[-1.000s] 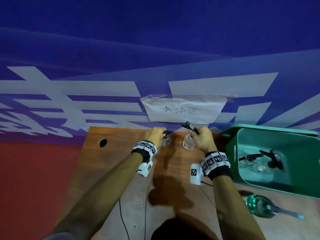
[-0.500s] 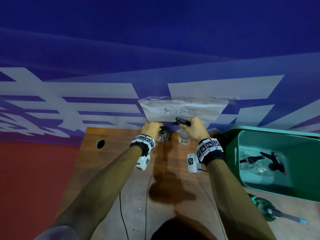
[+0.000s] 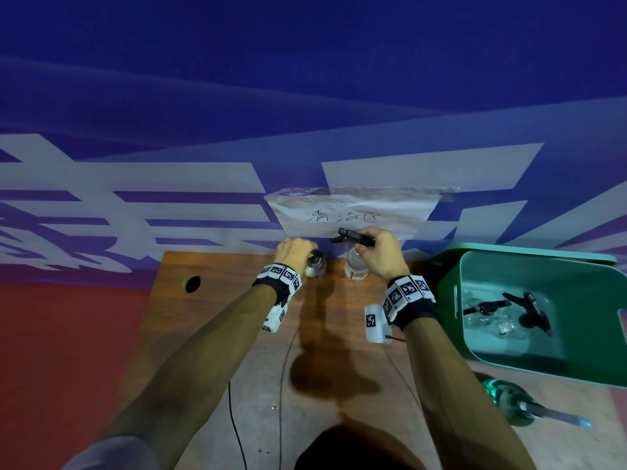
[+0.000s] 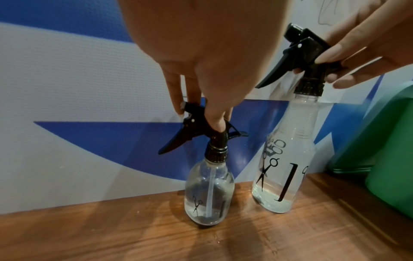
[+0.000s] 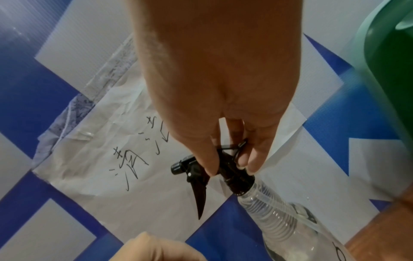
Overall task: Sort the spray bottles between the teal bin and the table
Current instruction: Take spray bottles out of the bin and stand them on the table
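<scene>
Two clear spray bottles with black trigger heads stand upright at the far edge of the wooden table (image 3: 237, 334), against the wall. My left hand (image 3: 296, 253) pinches the trigger head of the short round bottle (image 3: 315, 266) (image 4: 209, 196). My right hand (image 3: 381, 254) grips the head of the taller bottle (image 3: 355, 266) (image 4: 285, 169) (image 5: 288, 222), which carries scissors and comb prints. The teal bin (image 3: 576, 364) sits on the right with more clear spray bottles (image 3: 509, 310) lying inside.
A green spray bottle (image 3: 512, 398) lies on the table in front of the bin. A paper sign (image 3: 353, 215) with handwriting is taped to the blue and white wall behind the bottles. A cable hole (image 3: 192, 283) is at the table's far left. Thin cables run along the table.
Both hands have carried their bottles farther toward the wall. The bottles now stand upright on the table at the back edge, side by side.
</scene>
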